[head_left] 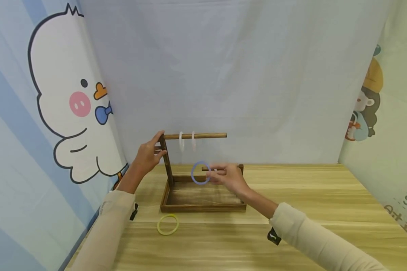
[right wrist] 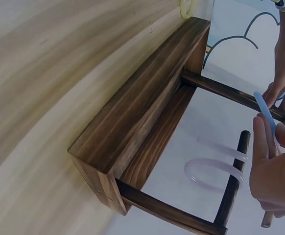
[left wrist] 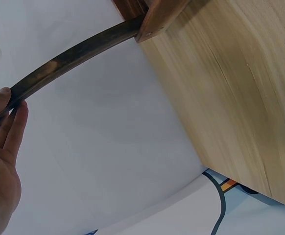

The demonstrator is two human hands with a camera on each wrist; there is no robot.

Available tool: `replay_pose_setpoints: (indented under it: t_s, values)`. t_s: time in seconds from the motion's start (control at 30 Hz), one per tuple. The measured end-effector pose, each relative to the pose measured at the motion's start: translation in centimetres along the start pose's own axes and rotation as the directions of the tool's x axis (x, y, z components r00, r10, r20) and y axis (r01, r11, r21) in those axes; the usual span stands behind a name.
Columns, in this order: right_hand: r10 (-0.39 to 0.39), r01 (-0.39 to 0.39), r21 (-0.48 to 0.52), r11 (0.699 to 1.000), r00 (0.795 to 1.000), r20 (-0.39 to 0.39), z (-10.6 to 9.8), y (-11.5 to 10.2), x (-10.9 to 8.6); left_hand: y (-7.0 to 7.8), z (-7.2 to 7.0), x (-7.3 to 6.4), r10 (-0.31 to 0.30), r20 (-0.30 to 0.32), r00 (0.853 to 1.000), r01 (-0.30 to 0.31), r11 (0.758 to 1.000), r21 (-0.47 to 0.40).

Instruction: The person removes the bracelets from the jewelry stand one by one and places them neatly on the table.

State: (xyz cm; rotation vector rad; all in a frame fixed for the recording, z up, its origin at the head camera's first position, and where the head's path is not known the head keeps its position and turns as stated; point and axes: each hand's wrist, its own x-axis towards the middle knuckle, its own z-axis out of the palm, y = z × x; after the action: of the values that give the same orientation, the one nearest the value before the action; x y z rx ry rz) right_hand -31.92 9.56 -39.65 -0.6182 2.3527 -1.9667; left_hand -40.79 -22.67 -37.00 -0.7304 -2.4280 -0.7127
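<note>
Round blue ring (head_left: 192, 174) is pinched by right hand (head_left: 232, 178) fingers; dark-wood stand (head_left: 167, 164) is gripped by left hand (head_left: 147, 157) fingers. Wood-grain counter (head_left: 302, 218) (yellow ring (head_left: 167, 234) on it) backed by grey cloth (head_left: 244, 75).

Head cam: sits highest and farthest back, faces forward and down, takes in table (head_left: 308, 210), wooden stand (head_left: 203, 208), grey backdrop (head_left: 230, 75), left hand (head_left: 146, 156), right hand (head_left: 232, 178). Left wrist cam: close in, rolled so table slants down the right side, looks past left hand along the post (left wrist: 74, 56). Right wrist cam: also close and tilted, looks across the tray (right wrist: 137, 93), left hand beyond. Head and right wrist share both hands; wrist views share post, left hand
</note>
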Motion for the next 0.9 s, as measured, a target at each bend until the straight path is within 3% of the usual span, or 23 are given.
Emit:
replay_pose_setpoints:
  t_s: [0.57, 0.9]
  values:
    - [0.066, -0.064, -0.023, 0.998, 0.993, 0.100, 2.7, 2.3, -1.4, -0.3, 0.4, 0.1, -0.006, 0.002, 1.000, 0.006, 1.000, -0.009]
    - [0.117, -0.122, 0.023, 0.992, 0.980, 0.160, 4.0, 3.8, -2.2, 0.0, 0.2, 0.0, -0.012, -0.005, 1.000, 0.012, 1.000, -0.005]
